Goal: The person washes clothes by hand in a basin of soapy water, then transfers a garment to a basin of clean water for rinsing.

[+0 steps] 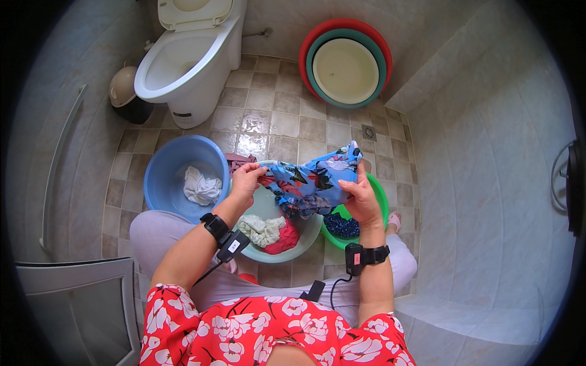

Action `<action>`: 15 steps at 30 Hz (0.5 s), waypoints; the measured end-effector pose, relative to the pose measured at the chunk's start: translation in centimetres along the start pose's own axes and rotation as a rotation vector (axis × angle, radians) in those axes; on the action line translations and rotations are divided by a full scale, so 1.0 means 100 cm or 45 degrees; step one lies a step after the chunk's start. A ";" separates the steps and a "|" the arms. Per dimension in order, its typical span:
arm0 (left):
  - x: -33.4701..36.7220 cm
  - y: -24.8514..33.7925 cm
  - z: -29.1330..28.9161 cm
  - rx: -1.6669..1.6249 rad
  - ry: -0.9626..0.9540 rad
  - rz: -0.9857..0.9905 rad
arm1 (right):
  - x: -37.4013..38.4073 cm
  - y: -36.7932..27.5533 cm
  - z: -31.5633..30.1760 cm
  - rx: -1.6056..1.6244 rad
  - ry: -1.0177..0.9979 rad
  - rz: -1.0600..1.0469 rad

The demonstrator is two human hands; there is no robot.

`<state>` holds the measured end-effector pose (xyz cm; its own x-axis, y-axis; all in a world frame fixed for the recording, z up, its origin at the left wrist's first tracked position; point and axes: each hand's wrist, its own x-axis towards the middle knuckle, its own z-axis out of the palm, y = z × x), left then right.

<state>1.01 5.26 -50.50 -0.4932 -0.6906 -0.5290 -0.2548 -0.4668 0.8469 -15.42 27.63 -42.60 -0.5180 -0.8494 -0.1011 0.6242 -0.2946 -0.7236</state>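
A blue floral cloth garment [311, 183] is stretched between my two hands above a pale green basin [293, 250]. My left hand [245, 184] pinches its left end, and my right hand [361, 194] grips the right end with the thumb on top. The garment's lower folds hang over the basin. Inside that basin lie a whitish cloth [259, 229] and a red cloth [283, 236]. Under my right hand, a bright green basin [381, 198] holds a dark blue patterned cloth [342, 226].
To the left a blue basin [160, 160] contains a white cloth [202, 186]. A mauve cloth [238, 161] lies behind the pale green basin. Farther back are a toilet [198, 91], a bin [124, 88], nested basins [308, 82] against the wall, and a floor drain [368, 132].
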 end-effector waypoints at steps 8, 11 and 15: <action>0.000 -0.004 0.005 -0.074 -0.024 -0.016 | 0.010 0.002 0.025 -0.029 -0.127 0.081; -0.003 -0.002 0.014 -0.274 -0.033 -0.061 | 0.010 0.000 0.029 -0.041 -0.157 0.111; 0.003 -0.004 0.008 -0.301 -0.110 -0.114 | 0.010 0.004 0.033 -0.039 -0.152 0.086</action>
<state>0.33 5.66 -50.99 -0.5493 -0.5959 -0.5858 -0.1044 -0.6466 0.7556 -13.76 25.22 -40.79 -0.4013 -0.9133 -0.0697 0.6362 -0.2232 -0.7385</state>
